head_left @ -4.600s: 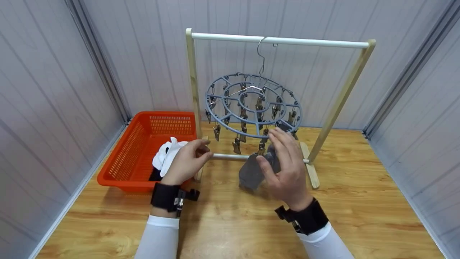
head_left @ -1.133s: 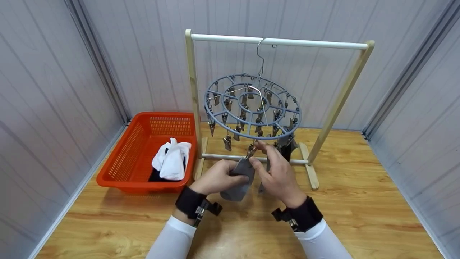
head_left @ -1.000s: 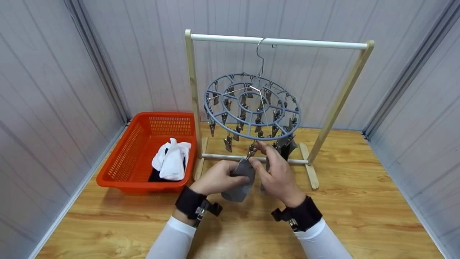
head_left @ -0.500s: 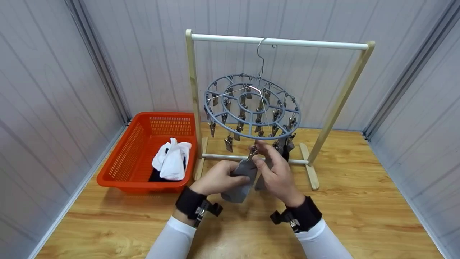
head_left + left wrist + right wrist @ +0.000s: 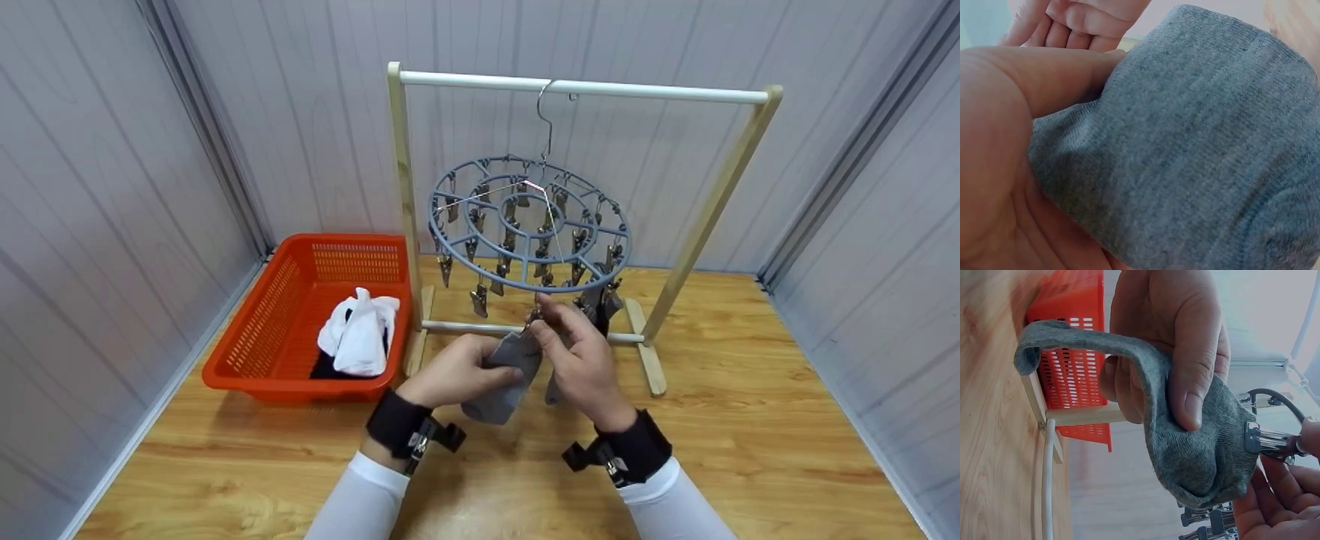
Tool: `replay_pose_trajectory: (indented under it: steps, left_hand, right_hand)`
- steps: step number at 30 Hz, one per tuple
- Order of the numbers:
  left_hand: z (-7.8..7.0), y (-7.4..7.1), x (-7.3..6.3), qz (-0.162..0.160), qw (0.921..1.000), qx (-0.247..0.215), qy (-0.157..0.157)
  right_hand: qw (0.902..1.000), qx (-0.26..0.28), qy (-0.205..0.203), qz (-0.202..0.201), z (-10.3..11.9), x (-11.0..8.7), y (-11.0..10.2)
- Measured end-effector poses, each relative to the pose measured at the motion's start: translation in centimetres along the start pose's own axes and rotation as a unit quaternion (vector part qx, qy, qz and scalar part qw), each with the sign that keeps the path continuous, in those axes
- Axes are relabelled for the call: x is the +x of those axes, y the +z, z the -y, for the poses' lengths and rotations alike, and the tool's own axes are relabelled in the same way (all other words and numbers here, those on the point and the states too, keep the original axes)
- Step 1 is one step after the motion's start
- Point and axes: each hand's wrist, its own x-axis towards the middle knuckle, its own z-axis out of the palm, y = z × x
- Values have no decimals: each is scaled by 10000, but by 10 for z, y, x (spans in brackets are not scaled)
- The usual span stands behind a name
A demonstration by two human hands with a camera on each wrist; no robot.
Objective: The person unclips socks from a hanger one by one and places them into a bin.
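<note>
In the head view my left hand (image 5: 461,371) holds a grey sock (image 5: 499,401) below the front of a round clip hanger (image 5: 517,284). The left wrist view shows the thumb on top of the grey knit (image 5: 1202,124). My right hand (image 5: 581,367) pinches a metal clip (image 5: 534,319) that hangs from the hanger's rim. In the right wrist view the clip (image 5: 1268,440) sits on the edge of the sock (image 5: 1202,455), with the right thumb on its handle end. The sock's other end droops away from my left hand.
The hanger hooks over a white bar (image 5: 637,89) on a wooden stand. Many metal clips dangle from it; dark and grey socks (image 5: 600,300) hang at its right. An orange basket (image 5: 292,385) at the left holds white socks (image 5: 364,341) and something black.
My left hand has moved right from beside the basket and now holds the grey sock. My right hand has gone from spread fingers to pinching the clip. The hanger has turned a little.
</note>
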Motion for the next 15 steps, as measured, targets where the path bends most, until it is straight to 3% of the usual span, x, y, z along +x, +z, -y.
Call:
replay_pose_trajectory:
  steps: [8,15]
  left_hand:
    - [-1,0,0,21,10000,4,20]
    - [-1,0,0,-25,9997,44,236]
  right_hand:
    - [9999,-124,-48,-60,-1,0,1]
    - [9995,-108,-250,-150,-2,-1,1]
